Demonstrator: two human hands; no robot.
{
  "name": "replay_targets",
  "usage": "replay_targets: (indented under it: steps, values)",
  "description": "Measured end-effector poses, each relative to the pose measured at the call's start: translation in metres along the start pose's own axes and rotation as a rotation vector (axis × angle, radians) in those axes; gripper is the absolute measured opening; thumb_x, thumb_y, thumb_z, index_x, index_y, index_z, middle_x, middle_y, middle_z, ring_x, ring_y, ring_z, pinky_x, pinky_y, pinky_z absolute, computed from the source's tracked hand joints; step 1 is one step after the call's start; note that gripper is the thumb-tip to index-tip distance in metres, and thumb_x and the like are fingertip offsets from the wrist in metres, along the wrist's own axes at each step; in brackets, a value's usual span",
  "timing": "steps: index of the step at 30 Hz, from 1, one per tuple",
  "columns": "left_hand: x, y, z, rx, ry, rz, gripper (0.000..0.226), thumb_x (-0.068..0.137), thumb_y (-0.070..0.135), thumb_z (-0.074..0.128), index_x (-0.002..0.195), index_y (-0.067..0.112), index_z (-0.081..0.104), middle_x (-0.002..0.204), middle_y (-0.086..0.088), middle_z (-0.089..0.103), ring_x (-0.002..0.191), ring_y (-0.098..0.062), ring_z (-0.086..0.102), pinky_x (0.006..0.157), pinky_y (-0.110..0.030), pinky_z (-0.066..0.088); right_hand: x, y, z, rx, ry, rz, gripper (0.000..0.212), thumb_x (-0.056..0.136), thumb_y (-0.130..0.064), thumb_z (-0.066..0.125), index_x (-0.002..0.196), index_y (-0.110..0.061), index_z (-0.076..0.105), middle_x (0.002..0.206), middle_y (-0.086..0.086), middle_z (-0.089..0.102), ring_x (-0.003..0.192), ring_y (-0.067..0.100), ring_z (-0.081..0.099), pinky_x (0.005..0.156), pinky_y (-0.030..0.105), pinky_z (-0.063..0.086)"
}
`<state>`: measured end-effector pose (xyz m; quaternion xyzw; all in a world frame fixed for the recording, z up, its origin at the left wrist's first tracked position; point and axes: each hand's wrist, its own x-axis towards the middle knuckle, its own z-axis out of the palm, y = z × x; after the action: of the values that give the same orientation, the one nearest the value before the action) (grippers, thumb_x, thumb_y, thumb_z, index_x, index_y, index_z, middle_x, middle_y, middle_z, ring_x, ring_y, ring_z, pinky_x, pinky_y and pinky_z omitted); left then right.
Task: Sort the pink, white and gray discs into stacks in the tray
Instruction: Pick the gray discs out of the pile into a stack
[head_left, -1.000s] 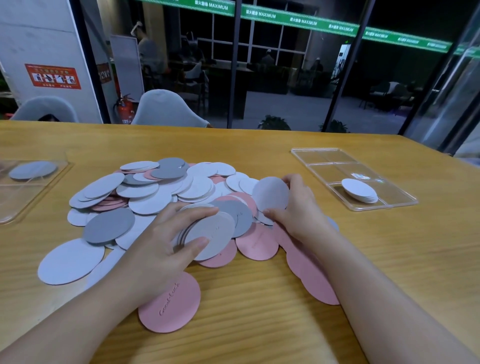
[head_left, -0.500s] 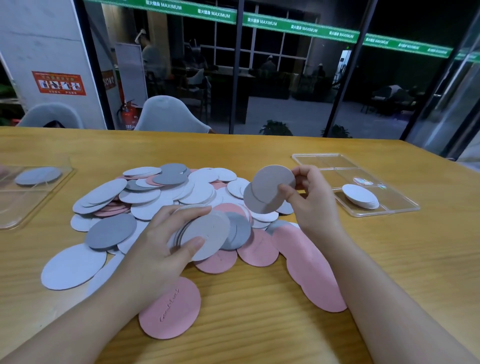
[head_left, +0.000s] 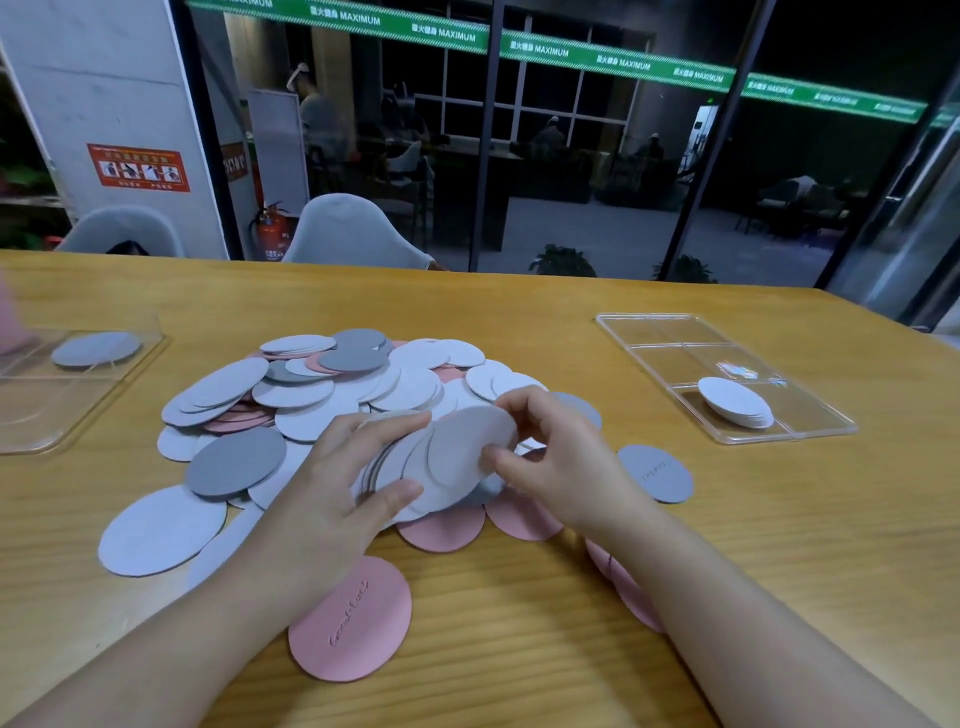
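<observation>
Mid-frame, your left hand (head_left: 332, 483) grips a fanned disc stack (head_left: 415, 473); your right hand (head_left: 561, 457) pinches its top disc (head_left: 470, 447).

a wooden counter (head_left: 519, 322) carries a heap of discs (head_left: 322, 395) at centre, a clear tray (head_left: 670, 332) at right, and another tray (head_left: 62, 415) at the left edge.

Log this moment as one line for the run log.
left hand: holds white disc stack | right hand: pinches top disc | tray: white stack in near compartment | pile: unsorted
</observation>
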<state>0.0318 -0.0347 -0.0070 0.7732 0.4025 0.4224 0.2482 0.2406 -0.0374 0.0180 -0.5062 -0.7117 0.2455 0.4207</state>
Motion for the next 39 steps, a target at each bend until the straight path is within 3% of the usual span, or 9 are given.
replay_targets:
  steps: [4,9,13,17,24,28,31,33,39]
  values:
    - [-0.001,0.005,-0.001,0.024,-0.035,0.046,0.046,0.079,0.035,0.057,0.117,0.059,0.045,0.113,0.027,0.045,0.117,0.009,0.042,0.086,0.003,0.028,-0.003,-0.005,0.004,-0.064,-0.052,-0.01,0.019,0.078,-0.01,0.065,0.087,-0.023,0.054,0.087,-0.014,0.059,0.087,0.005,0.057,0.075,0.03,0.052]
    - [-0.002,0.011,0.0,-0.014,-0.049,0.096,0.052,0.081,0.029,0.057,0.121,0.057,0.041,0.119,0.03,0.042,0.123,0.009,0.037,0.089,0.003,0.025,-0.009,-0.014,0.002,-0.106,-0.195,-0.007,0.053,0.086,-0.016,0.059,0.133,-0.028,0.038,0.128,-0.021,0.043,0.118,-0.012,0.038,0.097,0.009,0.033]
    - [-0.004,0.008,0.008,0.026,-0.154,0.093,0.055,0.082,0.039,0.047,0.133,0.051,0.028,0.126,0.031,0.026,0.127,0.015,0.023,0.093,0.004,0.016,-0.012,-0.018,0.006,-0.069,-0.297,0.056,0.061,0.092,-0.013,0.051,0.143,-0.028,0.023,0.134,-0.021,0.036,0.124,-0.01,0.032,0.1,0.007,0.029]
    - [-0.007,0.003,0.016,0.175,-0.211,0.065,0.067,0.073,0.048,0.028,0.137,0.043,0.009,0.134,0.037,0.002,0.129,0.019,0.0,0.099,0.002,0.003,-0.013,-0.018,0.015,-0.13,-0.397,0.024,0.065,0.089,-0.011,0.047,0.145,-0.027,0.019,0.145,-0.015,0.028,0.133,-0.004,0.024,0.11,0.022,0.026]
    - [-0.007,0.004,0.017,0.371,-0.315,-0.008,0.069,0.066,0.058,0.01,0.11,0.059,-0.044,0.113,0.052,-0.033,0.108,0.032,-0.028,0.087,0.006,-0.018,-0.011,-0.016,0.02,-0.219,-0.484,0.058,0.077,0.092,-0.007,0.042,0.149,-0.025,-0.006,0.154,-0.018,-0.006,0.138,-0.008,-0.004,0.11,0.013,0.005]
    - [-0.009,0.003,0.015,0.161,-0.316,-0.061,0.076,0.094,0.033,0.04,0.124,0.05,-0.028,0.14,0.029,-0.015,0.116,0.031,-0.022,0.093,0.006,-0.009,-0.015,-0.018,0.021,-0.215,-0.425,0.047,0.073,0.091,-0.005,0.046,0.149,-0.024,0.006,0.147,-0.022,0.012,0.131,-0.012,0.008,0.104,0.006,0.009]
    - [-0.005,0.01,0.007,0.06,-0.266,-0.118,0.079,0.095,0.012,0.047,0.144,0.034,-0.01,0.15,0.018,-0.004,0.134,0.013,-0.002,0.105,-0.006,0.004,-0.015,-0.018,0.024,-0.145,-0.261,0.042,0.071,0.085,-0.008,0.058,0.145,-0.026,0.024,0.142,-0.018,0.03,0.133,-0.004,0.024,0.112,0.022,0.023]
    - [0.0,0.013,-0.003,0.035,-0.23,-0.139,0.078,0.091,0.012,0.052,0.146,0.033,0.002,0.151,0.015,0.01,0.138,0.002,0.012,0.11,-0.015,0.015,-0.012,-0.018,0.028,-0.091,-0.176,0.029,0.069,0.083,-0.012,0.063,0.142,-0.029,0.031,0.14,-0.014,0.038,0.131,0.002,0.033,0.11,0.032,0.032]
    - [-0.01,0.003,-0.043,-0.062,-0.113,-0.174,0.063,0.072,0.035,0.062,0.121,0.06,0.03,0.131,0.019,0.048,0.118,0.001,0.05,0.102,-0.031,0.042,-0.003,-0.035,0.055,0.035,-0.138,-0.01,0.067,0.081,-0.013,0.069,0.139,-0.023,0.037,0.136,-0.01,0.046,0.123,0.001,0.044,0.105,0.029,0.04]
